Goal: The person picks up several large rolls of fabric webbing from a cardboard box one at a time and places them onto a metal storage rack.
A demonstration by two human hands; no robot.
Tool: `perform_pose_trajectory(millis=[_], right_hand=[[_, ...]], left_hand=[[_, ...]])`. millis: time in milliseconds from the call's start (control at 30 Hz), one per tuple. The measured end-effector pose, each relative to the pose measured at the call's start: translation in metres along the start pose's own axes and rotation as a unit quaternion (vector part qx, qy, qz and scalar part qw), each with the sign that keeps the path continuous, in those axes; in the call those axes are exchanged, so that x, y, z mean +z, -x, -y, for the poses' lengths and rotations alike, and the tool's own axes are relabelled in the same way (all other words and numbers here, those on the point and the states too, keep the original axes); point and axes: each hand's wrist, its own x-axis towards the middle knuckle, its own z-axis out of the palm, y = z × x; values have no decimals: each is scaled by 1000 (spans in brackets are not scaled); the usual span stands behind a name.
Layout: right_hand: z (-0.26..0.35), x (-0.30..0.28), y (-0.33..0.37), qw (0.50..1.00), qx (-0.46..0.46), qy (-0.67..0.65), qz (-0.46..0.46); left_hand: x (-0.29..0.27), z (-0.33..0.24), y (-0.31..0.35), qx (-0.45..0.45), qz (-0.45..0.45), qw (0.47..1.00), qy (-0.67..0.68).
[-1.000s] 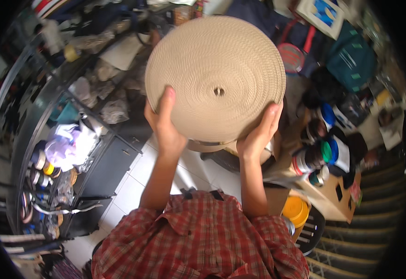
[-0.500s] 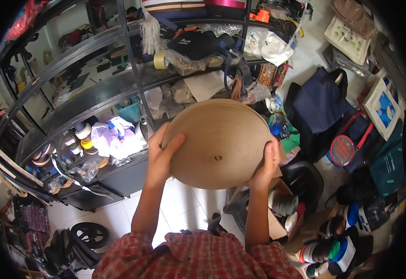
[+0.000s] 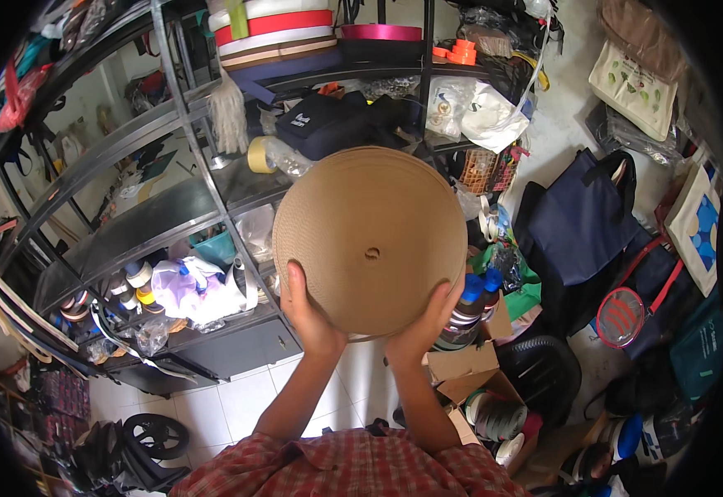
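Observation:
A wide tan roll of webbing (image 3: 370, 207), wound into a flat disc with a small hole at its middle, is held up in front of me. Its round face is turned toward me. My left hand (image 3: 308, 315) grips the lower left rim, thumb on the face and the other fingers hidden behind. At the lower right rim my right hand (image 3: 424, 319) holds it the same way. Behind the roll stands a black metal shelf rack (image 3: 204, 157). Stacked rolls of coloured webbing (image 3: 274, 33) sit on its upper shelf.
On the shelves lie a tape roll (image 3: 259, 155), a black cloth bag (image 3: 320, 124) and a lilac plastic bag (image 3: 186, 286). Navy (image 3: 581, 211) and printed tote bags hang at the right. An open cardboard box (image 3: 469, 373) with rolls stands beside a black chair (image 3: 548, 373).
The webbing roll has moved up and left and tilted to face me more squarely. Both hands have slid toward its lower rim, closer together. My view has shifted slightly.

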Motion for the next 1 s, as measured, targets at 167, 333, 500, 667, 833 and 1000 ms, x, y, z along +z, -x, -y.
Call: perform_pose_trajectory(millis=[167, 333, 500, 667, 833, 1000], right_hand=[[-12, -5, -38, 998, -6, -45, -33], [-4, -25, -122, 995, -33, -37, 91], [-6, -25, -169, 977, -39, 3, 209], [-18, 20, -182, 977, -20, -7, 213], [-31, 82, -148, 988, -26, -66, 134], [-69, 128, -133, 993, -59, -92, 43]], left_hand=[[34, 37, -2, -32, 0, 999, 0], [23, 36, -45, -97, 100, 990, -11], [42, 8, -115, -42, 325, 928, -177], [62, -11, -135, -23, 281, 942, -182], [65, 0, -166, 54, 149, 987, -30], [79, 13, -199, 71, 151, 986, 21]])
